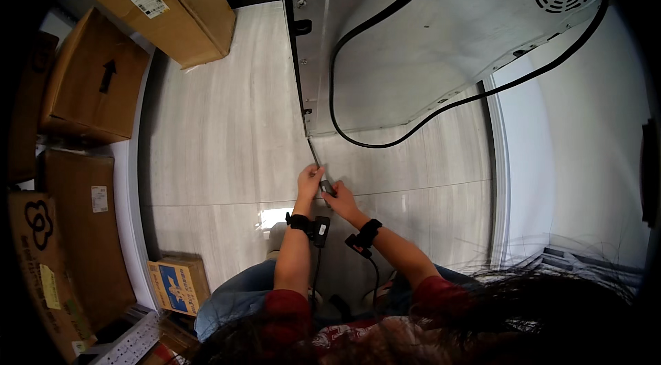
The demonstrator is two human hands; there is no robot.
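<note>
A screwdriver (326, 186) with a long thin shaft and a dark grey handle points away from me. Its tip reaches the lower front corner of a large metal appliance (413, 34); whether it sits in a screw is too small to tell. My right hand (341, 201) is closed around the handle. Just ahead of it, my left hand (310, 180) pinches the shaft between thumb and fingers. Several screws and black fittings line the appliance's narrow edge panel (303, 62). A black power cable (333, 82) loops down over the appliance's side to the floor.
Cardboard boxes (93, 82) are stacked on the left, with a taller carton (186, 7) behind them. A small blue-and-brown box (180, 286) lies near my left knee. A white wall (592, 124) stands at right. Black straps with small devices (320, 231) and cables circle both wrists.
</note>
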